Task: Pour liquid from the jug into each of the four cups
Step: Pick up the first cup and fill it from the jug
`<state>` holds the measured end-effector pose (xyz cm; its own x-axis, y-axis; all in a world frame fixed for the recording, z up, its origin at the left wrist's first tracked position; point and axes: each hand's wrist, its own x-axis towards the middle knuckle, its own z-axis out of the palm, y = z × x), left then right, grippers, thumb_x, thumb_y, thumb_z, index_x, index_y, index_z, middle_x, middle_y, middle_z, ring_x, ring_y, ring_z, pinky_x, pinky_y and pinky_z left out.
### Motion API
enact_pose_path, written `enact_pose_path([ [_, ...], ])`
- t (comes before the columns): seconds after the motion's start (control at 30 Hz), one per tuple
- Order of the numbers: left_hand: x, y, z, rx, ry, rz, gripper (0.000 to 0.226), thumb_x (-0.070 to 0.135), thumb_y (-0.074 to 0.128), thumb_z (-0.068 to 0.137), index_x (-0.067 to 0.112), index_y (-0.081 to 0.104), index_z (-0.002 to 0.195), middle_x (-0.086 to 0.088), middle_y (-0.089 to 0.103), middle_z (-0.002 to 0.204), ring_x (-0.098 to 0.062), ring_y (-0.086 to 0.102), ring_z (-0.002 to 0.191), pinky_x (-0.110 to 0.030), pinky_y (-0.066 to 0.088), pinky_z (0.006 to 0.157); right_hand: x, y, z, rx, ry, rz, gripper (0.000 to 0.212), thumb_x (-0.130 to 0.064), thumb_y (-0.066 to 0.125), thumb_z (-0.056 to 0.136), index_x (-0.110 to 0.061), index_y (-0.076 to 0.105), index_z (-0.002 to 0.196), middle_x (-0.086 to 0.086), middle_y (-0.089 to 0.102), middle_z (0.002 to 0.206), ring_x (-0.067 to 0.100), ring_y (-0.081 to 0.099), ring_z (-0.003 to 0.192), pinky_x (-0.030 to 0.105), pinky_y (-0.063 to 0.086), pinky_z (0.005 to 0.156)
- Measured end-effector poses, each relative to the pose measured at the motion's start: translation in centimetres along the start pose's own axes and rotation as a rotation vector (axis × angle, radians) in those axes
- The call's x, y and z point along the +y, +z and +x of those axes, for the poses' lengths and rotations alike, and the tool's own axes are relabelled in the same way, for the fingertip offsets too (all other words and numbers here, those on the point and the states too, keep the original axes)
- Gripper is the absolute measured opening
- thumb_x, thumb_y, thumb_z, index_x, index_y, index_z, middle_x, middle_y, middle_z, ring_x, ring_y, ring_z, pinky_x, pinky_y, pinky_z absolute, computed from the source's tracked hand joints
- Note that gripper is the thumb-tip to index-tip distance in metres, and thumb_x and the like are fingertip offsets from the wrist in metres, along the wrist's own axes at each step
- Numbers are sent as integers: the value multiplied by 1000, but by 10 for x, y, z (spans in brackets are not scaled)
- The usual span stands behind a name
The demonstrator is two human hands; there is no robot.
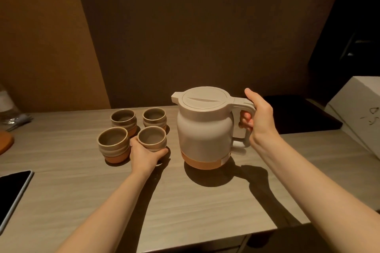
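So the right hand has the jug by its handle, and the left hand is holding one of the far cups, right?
Not quite: the left hand holds the near right cup, not a far one. The head view shows it. The right hand does grip the jug by its handle.

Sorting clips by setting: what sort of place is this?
Probably a hotel or guest room: a dim wood-grain desk against a bare wall, holding an insulated jug, a matching four-cup tea set and a tablet.

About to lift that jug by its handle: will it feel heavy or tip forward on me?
The jug looks bulky and wide-bodied, so probably heavy if full; its fill level is hidden. The right hand grips a handle set far from the spout, so weight may pull forward. The lid appears closed, so spilling seems unlikely.
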<state>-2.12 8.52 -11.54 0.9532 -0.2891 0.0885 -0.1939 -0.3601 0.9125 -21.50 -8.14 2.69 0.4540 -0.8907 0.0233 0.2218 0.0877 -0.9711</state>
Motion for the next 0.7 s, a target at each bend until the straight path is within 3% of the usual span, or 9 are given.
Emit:
enact_pose_path([
  [0.33, 36, -32, -7, -76, 105, -107, 99, 31, 92, 54, 23, 34, 133, 9, 48, 119, -12, 49, 110, -34, 47, 91, -3, -2, -12, -11, 22, 29, 46, -44, 60, 90, -14, 57, 56, -4, 43, 43, 9, 39, 41, 22, 33, 48],
  [0.7, 75, -79, -11, -182, 248, -127, 96, 33, 92, 54, 26, 34, 130, 6, 50, 118, -15, 54, 107, -24, 51, 76, -41, 11, -33, -105, -19, 37, 48, -44, 57, 91, -15, 52, 53, -6, 38, 38, 7, 32, 34, 21, 25, 43],
])
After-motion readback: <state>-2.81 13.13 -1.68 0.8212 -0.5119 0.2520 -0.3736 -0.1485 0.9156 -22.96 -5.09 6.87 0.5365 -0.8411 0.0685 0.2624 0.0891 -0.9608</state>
